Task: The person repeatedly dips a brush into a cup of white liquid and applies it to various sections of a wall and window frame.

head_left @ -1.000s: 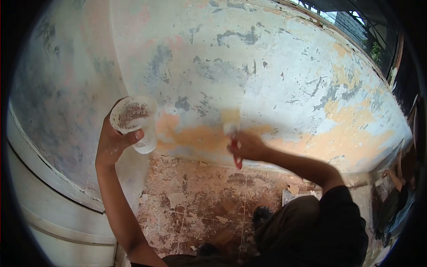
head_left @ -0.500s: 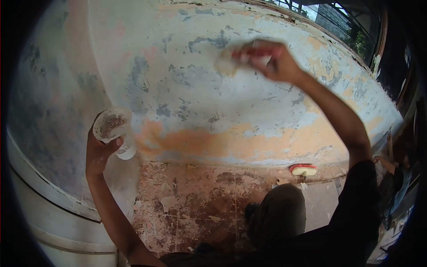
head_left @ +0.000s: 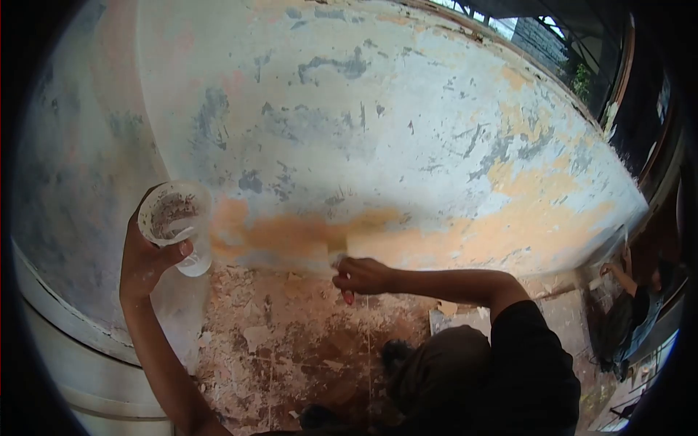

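My left hand (head_left: 145, 260) is wrapped around a translucent plastic cup (head_left: 201, 231), its thumb over the near side. The cup tilts toward me, and whitish residue and specks coat its inside. Low on the patchy wall (head_left: 407, 174), my right hand (head_left: 368, 276) grips a paintbrush (head_left: 337, 247) with a red handle. The blurred bristles point up at the orange strip near the wall's bottom edge. Most of the handle is hidden by my fingers; its red end shows below them.
Paint flakes litter the reddish tiled floor (head_left: 291, 341). A pale board (head_left: 560, 320) lies at right. Another person (head_left: 632, 305) is at the far right. A window opening (head_left: 552, 36) tops the wall, and pale curved panels (head_left: 102, 389) stand lower left.
My right hand has swept the paintbrush from high on the wall down and left to its bottom strip. The cup has shifted slightly left in view. The red-edged pad on the floor is now hidden.
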Demonstrator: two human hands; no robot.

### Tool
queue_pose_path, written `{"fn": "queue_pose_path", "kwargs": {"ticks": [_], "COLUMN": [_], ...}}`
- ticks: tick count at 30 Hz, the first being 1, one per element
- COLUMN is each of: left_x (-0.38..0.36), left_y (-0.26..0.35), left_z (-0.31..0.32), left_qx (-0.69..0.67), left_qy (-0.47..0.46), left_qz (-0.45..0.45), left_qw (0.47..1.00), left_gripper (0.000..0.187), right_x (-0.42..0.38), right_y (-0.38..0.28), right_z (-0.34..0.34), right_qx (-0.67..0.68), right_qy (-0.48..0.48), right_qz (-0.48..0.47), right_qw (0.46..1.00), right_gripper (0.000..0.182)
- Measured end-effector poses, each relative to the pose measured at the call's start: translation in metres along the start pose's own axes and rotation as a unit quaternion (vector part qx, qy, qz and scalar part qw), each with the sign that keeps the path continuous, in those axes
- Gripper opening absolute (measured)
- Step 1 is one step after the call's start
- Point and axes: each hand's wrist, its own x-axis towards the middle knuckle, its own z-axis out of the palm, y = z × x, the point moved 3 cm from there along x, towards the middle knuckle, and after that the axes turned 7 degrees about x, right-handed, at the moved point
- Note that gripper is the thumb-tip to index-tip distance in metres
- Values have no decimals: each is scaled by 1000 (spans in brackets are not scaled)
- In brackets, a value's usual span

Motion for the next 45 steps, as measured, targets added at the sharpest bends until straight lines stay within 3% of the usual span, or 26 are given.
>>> {"fn": "queue_pose_path", "kwargs": {"ticks": [2, 4, 6, 8, 10, 13, 14, 16, 18, 21, 22, 23, 24, 25, 27, 29, 30, 32, 35, 36, 37, 38, 40, 45], "left_x": [0, 1, 6, 12, 17, 20, 20, 17, 15, 8, 7, 5, 3, 2, -1, -2, -4, -3, 5, 8, 12, 14, 20, 33], "left_y": [6, 6, 7, 8, 8, 5, 4, 3, 2, 0, 1, 2, 3, 4, 8, 11, 12, 17, 19, 17, 17, 18, 19, 9], "left_z": [0, -2, -1, 4, 11, 18, 20, 21, 18, 14, 13, 12, 11, 9, 6, 6, 7, 7, 8, 9, 11, 14, 20, 30], "left_qx": [-11, -9, -6, -7, -1, 0, -2, 1, 2, -9, -15, -20, -15, -9, -1, -2, -4, -8, -23, -19, -26, -34, -48, -43], "left_qy": [-1, 18, 20, 17, 11, -6, -13, -30, -32, -25, -27, -29, -29, -28, -24, -24, -28, -26, -26, -30, -25, -31, -40, -57], "left_qz": [17, -3, -3, 18, 16, 22, 24, 15, 12, 5, 2, -2, -7, -9, -8, -5, -13, -15, 11, 14, 18, 19, 20, 40], "left_qw": [1000, 1000, 1000, 1000, 1000, 1000, 1000, 999, 999, 1000, 1000, 999, 999, 1000, 1000, 1000, 1000, 999, 999, 999, 999, 999, 998, 997], "left_gripper": [76, 77, 77, 76, 75, 75, 74, 74, 74, 74, 73, 73, 73, 74, 74, 74, 74, 74, 73, 73, 74, 74, 73, 71], "right_x": [6, 16, 39, 64, 84, 122, 131, 138, 155, 130, 117, 101, 93, 84, 66, 33, 28, 23, 60, 73, 90, 104, 130, 171], "right_y": [13, 59, 86, 84, 84, 72, 65, 60, 16, 32, 33, 46, 44, 42, 33, 23, 8, 3, 34, 51, 71, 87, 71, 54], "right_z": [-3, -32, -115, -186, -243, -313, -332, -363, -377, -346, -306, -264, -228, -192, -110, -23, -4, 34, -10, -44, -89, -132, -210, -356], "right_qx": [100, 98, 167, 150, 51, -28, -99, -112, -199, -329, -383, -367, -157, 45, 199, 5, -57, 43, 117, 45, 115, 198, 123, -26], "right_qy": [-153, -92, 40, 106, 69, 110, 119, 160, 174, 159, 158, 96, 83, 107, -53, -15, 43, -51, -74, 46, 11, 76, 116, 204], "right_qz": [165, 257, 323, 183, 148, 57, 73, 75, -99, -88, 23, 83, 174, 268, 389, 116, -1, 51, 211, 140, 294, 220, 123, 53], "right_qw": [969, 957, 931, 966, 985, 992, 985, 978, 959, 927, 910, 921, 969, 956, 898, 993, 997, 996, 968, 988, 949, 952, 978, 977], "right_gripper": [19, 20, 11, 4, 4, 7, 8, 13, 13, 20, 26, 33, 36, 43, 30, 21, 17, 14, 14, 17, 12, 17, 11, 9]}}
